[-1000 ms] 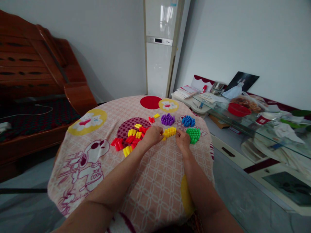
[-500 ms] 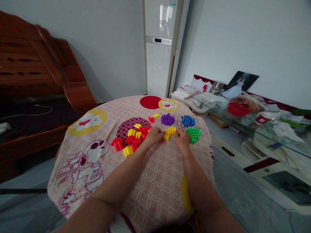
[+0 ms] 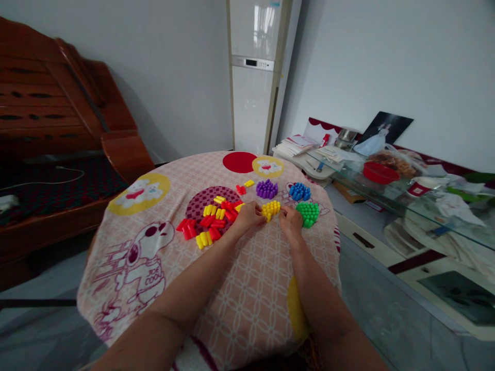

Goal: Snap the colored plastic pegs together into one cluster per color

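Note:
On a round table with a pink cartoon cloth (image 3: 232, 288), my left hand (image 3: 247, 217) and my right hand (image 3: 290, 220) are both closed on a cluster of joined yellow pegs (image 3: 271, 208), one hand at each side. Left of my left hand lies a loose heap of red and yellow pegs (image 3: 211, 220). Finished clusters stand behind and beside my hands: purple (image 3: 266, 189), blue (image 3: 299, 191) and green (image 3: 308, 213), the green one right next to my right hand.
A wooden bench (image 3: 58, 134) stands to the left. A tall white air conditioner (image 3: 255, 72) rises behind the table. A cluttered glass-topped table (image 3: 406, 196) with a red bowl (image 3: 378, 173) and papers is at the right.
My left hand has slid a little to the right, pressing in on the yellow cluster, which looks more compact. My right hand has hardly moved.

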### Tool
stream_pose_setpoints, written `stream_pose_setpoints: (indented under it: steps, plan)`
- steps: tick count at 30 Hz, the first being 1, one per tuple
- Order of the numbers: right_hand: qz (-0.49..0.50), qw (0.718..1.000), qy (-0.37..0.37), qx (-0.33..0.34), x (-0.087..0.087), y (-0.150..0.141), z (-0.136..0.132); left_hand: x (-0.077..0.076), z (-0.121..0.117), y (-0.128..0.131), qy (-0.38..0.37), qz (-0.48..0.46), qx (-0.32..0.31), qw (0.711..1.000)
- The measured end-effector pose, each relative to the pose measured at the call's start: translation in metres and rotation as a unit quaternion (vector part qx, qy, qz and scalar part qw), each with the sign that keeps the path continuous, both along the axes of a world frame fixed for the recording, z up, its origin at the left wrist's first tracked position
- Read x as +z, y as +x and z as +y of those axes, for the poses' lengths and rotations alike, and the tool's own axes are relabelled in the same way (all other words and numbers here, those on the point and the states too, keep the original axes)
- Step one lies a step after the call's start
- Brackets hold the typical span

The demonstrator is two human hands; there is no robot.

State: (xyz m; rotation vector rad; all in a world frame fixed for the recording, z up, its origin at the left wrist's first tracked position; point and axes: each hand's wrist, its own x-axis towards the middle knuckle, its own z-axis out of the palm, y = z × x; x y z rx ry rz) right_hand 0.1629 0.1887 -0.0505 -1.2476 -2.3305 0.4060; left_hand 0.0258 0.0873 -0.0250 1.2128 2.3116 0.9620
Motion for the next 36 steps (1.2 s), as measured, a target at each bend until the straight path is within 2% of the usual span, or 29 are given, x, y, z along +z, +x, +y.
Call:
stream_pose_setpoints:
  steps: [7,11,13,15,17,20,23,26,28,32,34,36]
  plan:
    - [-0.002,1.0,0.007,-0.006,0.0,0.0,0.0,0.004,-0.002,0.003,0.007,0.019,-0.004,1.0]
    - [0.004,1.0,0.016,-0.008,0.0,0.001,-0.001,0.026,-0.013,-0.017,0.052,0.055,-0.019,0.997]
    - [0.004,1.0,0.014,-0.01,0.0,0.001,-0.001,0.039,-0.023,-0.037,0.06,0.112,0.01,0.992]
    - [0.002,1.0,0.009,-0.01,0.001,0.001,-0.001,0.048,-0.038,-0.061,0.025,0.167,0.059,0.984]
    - [0.0,1.0,0.005,-0.009,0.001,0.0,0.0,0.051,-0.054,-0.084,-0.061,0.221,0.095,0.969]
    - [-0.001,1.0,0.008,-0.009,0.001,0.0,0.0,0.044,-0.075,-0.111,-0.166,0.223,0.077,0.957]
    - [0.002,1.0,0.014,-0.008,0.0,0.001,0.001,0.033,-0.085,-0.126,-0.206,0.192,0.056,0.958]
    - [0.008,1.0,0.017,-0.007,-0.001,0.001,0.001,0.027,-0.087,-0.133,-0.181,0.179,0.052,0.966]
    - [0.011,1.0,0.016,-0.009,-0.002,0.001,0.001,0.028,-0.085,-0.134,-0.155,0.172,0.063,0.971]
    - [0.014,1.0,0.009,-0.013,-0.002,0.001,0.001,0.041,-0.076,-0.123,-0.024,0.14,0.09,0.986]
    - [0.019,1.0,0.009,-0.011,-0.003,0.001,0.001,0.047,-0.066,-0.109,0.038,0.105,0.059,0.992]
    - [0.025,1.0,0.014,-0.01,-0.004,0.001,0.001,0.05,-0.053,-0.091,0.094,0.055,0.002,0.994]
